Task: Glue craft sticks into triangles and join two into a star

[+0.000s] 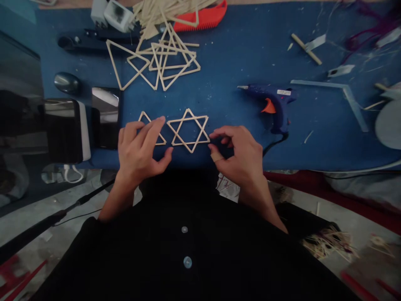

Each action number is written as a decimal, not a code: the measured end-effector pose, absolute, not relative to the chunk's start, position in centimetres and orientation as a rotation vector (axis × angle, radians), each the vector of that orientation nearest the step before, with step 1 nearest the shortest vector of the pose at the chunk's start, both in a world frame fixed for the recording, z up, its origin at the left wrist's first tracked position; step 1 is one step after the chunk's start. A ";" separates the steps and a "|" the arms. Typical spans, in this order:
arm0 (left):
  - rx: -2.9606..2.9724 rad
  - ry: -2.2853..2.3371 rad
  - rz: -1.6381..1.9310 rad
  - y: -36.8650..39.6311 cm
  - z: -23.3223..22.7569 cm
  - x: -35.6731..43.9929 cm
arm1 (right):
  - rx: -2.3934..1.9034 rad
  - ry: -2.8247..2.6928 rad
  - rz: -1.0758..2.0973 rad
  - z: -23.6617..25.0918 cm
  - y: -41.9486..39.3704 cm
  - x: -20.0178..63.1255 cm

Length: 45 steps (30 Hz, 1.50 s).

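Note:
A six-pointed star of thin wooden sticks [188, 130] lies flat on the blue table [225, 96] near its front edge. My right hand [238, 155] is at the star's right point, fingertips pinched close to it. Just left of the star lies a small stick triangle [149, 127]. My left hand [140, 146] rests on that triangle with fingers spread, covering most of it. A bandage wraps one finger of my right hand.
A pile of larger stick triangles [156, 60] lies further back, with loose sticks [163, 12] and a red comb-like tool [203, 19] behind. A blue glue gun [271, 102] lies to the right. Scraps and a grey angle piece [344, 94] are at the far right. Dark boxes [65, 129] stand left.

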<state>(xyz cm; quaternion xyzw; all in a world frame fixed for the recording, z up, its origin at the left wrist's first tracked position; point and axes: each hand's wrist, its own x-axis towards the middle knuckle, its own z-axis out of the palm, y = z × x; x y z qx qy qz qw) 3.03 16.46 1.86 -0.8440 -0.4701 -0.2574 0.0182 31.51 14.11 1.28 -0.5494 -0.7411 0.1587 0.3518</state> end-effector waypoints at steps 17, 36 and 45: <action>-2.491 -1.190 -1.033 14.0 3.5 0.7 | -1.018 -1.875 0.185 3.5 13.7 28.8; -2.660 -1.334 -1.026 15.2 3.4 5.3 | -1.181 -1.716 0.152 1.9 13.4 29.8; -2.573 -1.393 -1.399 15.5 1.4 5.6 | -1.181 -1.736 0.232 0.3 14.5 30.3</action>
